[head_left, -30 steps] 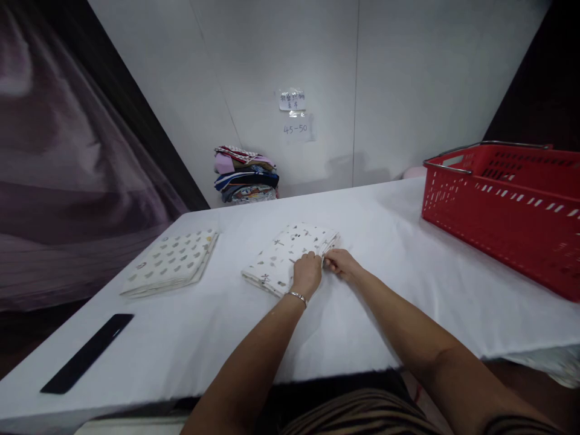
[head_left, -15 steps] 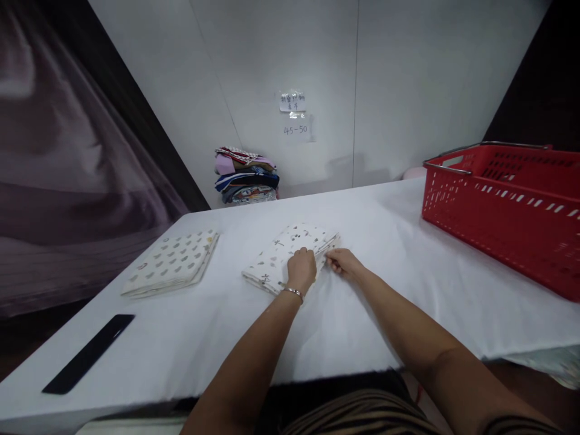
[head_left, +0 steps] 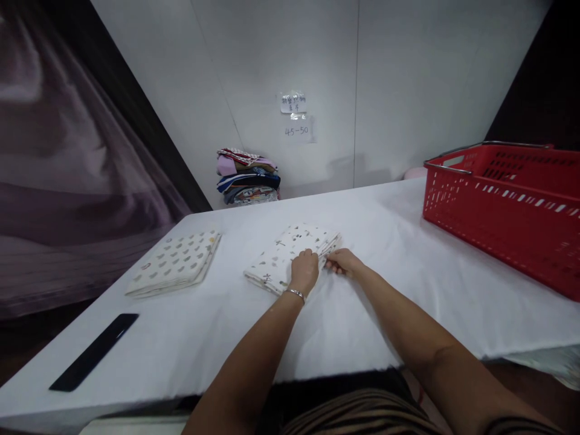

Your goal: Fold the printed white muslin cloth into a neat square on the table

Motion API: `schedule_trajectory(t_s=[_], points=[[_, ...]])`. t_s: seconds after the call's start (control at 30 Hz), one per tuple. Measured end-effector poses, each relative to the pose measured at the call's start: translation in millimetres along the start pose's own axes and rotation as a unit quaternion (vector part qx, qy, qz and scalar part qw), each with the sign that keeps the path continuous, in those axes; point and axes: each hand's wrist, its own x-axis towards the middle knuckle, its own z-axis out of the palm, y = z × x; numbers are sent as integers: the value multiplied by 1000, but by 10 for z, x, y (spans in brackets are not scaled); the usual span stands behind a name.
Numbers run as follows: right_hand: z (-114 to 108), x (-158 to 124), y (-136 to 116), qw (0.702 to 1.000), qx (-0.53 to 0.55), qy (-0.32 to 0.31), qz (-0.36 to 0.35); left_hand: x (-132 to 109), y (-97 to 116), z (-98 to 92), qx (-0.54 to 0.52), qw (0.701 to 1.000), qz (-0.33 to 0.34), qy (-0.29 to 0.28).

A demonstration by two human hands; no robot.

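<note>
A folded white cloth [head_left: 276, 257] with small plant prints lies in front of me on the white-covered table. My left hand [head_left: 304, 269], a bracelet at its wrist, rests on the cloth near its right edge, fingers curled and closed on the fabric. At that same edge, my right hand [head_left: 343, 263] pinches the layered side of the cloth between thumb and fingers. To the left lies a second folded cloth [head_left: 174, 264], cream with rows of grey-green motifs; neither hand touches it.
A red plastic basket [head_left: 498, 220] with metal handles stands at the right. A flat black strip [head_left: 95, 351] lies at the front left. Beyond the far edge is a stack of folded fabrics [head_left: 249, 180] by the wall, with paper signs [head_left: 296, 130] above.
Both hands stay at the cloth's right edge, with only slight finger movement. The whole view has shifted very slightly.
</note>
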Motion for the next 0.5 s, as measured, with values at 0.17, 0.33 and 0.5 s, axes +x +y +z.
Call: schedule_trajectory(t_s=[0.17, 0.33, 0.5], points=[[44, 10, 2, 1000, 6, 7, -16, -3, 10, -7, 12, 1000, 4, 3], [62, 14, 17, 999, 31, 14, -42, -16, 12, -3, 20, 1000, 9, 11], [86, 51, 62, 995, 73, 8, -65, -27, 32, 6, 19, 1000, 17, 13]])
